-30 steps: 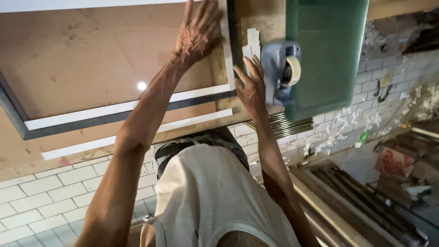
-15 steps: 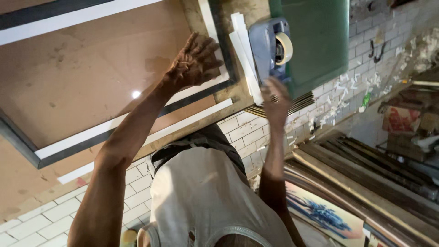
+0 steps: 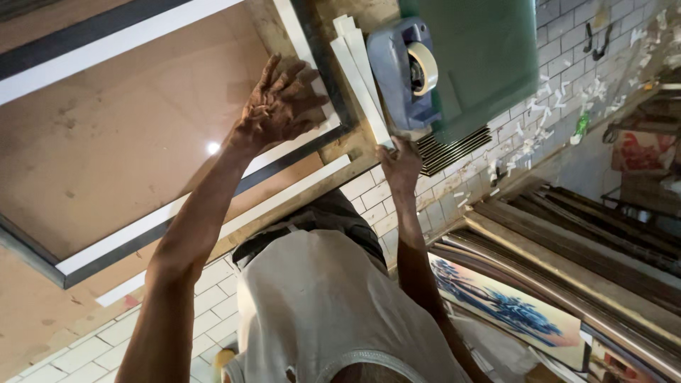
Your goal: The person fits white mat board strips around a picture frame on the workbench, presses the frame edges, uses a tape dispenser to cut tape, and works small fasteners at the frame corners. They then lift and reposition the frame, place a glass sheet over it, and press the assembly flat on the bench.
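Head view, looking down along both forearms onto a workbench.

Left hand [image 3: 280, 106]: fingers spread and bent, pressed flat on the corner of a large picture frame [image 3: 170, 213], holding nothing; fingertips resting on the white inner strip beside the dark outer edge. Brown backing board [image 3: 120, 135] spreading away from this hand to the far left, with one bright spot of reflected light on it.

Right hand [image 3: 401, 162]: closed around the near end of the white strips [image 3: 362, 74], thumb and fingers pinching where the bundle stops. Long axis of the strips running straight away from this grip, up toward the top edge of the view, roughly parallel to the frame's short side. Strips lying between the frame corner and the tape dispenser [image 3: 401, 71], just beside both. Right hand already on them; left hand near, but apart, on the other side of the frame's dark edge.

Just beyond the right grip: grey-blue dispenser with a roll of pale tape, partly under a sheet of green glass [image 3: 482, 57]. Beside the wrist, a stack of thin dark-edged panes [image 3: 454, 150].

Below the bench: white tiled floor [image 3: 213, 298], leaning frames [image 3: 567, 255], a blue-printed picture [image 3: 504, 305].
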The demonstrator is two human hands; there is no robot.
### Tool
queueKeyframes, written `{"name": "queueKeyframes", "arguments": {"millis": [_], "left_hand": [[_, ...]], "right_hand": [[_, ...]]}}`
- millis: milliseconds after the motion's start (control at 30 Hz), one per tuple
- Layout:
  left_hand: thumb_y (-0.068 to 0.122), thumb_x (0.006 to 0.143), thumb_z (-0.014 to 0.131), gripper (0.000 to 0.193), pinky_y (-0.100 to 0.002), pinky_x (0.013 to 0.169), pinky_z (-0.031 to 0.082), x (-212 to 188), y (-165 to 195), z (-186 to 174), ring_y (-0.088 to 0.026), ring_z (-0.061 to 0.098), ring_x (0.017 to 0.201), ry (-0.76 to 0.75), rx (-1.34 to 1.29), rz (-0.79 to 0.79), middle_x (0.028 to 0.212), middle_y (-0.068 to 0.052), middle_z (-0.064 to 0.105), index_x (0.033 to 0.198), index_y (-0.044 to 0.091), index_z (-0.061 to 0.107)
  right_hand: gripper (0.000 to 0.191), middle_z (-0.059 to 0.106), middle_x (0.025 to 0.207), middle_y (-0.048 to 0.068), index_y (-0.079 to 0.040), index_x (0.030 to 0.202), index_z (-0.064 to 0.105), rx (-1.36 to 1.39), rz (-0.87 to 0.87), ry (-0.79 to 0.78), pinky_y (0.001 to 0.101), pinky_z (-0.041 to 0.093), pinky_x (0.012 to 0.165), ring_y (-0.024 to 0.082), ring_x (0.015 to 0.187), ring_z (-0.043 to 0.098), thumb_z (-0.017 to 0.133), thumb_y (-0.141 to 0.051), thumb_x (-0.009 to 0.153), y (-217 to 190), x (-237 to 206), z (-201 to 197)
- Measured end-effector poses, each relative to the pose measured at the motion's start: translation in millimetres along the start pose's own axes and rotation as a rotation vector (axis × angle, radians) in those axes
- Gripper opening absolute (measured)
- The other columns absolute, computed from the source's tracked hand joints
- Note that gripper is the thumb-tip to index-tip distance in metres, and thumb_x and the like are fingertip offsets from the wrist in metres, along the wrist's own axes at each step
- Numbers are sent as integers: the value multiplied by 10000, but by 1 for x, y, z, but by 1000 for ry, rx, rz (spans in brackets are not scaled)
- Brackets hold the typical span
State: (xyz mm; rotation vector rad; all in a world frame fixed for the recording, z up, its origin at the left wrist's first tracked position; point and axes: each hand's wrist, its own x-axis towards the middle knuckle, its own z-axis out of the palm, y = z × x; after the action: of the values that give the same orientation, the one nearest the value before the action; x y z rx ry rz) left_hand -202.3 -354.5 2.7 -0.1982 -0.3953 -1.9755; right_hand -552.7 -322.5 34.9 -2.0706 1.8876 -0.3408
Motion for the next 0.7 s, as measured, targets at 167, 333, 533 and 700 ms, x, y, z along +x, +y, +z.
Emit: {"name": "queueKeyframes", "arguments": {"millis": [167,333,533,700], "left_hand": [[350,899,785,617,-465,1413,71,5,-2,9,-121,347,1556,9,53,62,1628,94,454,1483,396,591],[523,967,635,460,-504,1323,32,8,5,9,-194,296,1537,72,1419,-166,1624,33,415,1406,388,624],[616,1042,478,521,-546,1316,26,9,6,11,-225,251,1585,27,2188,-106,1686,-7,385,1492,370,572],[640,1035,493,520,-539,1323,35,4,6,10,-224,248,1588,21,2370,-135,1676,-12,389,1481,388,583]], "right_hand": [[356,778,916,75,-35,1115,745,153,48,-11,310,583,626,206,759,748,843,-283,880,3,7,-33],[244,736,1095,122,-49,1117,729,699,471,183,375,646,771,192,954,755,720,-181,912,21,44,-108],[366,737,1185,138,-59,1198,678,870,597,-400,422,617,880,232,1076,734,707,-97,836,36,114,-106],[304,744,1136,102,-2,1132,730,716,561,-468,395,628,855,212,1004,730,786,-96,849,56,129,-94]]}}
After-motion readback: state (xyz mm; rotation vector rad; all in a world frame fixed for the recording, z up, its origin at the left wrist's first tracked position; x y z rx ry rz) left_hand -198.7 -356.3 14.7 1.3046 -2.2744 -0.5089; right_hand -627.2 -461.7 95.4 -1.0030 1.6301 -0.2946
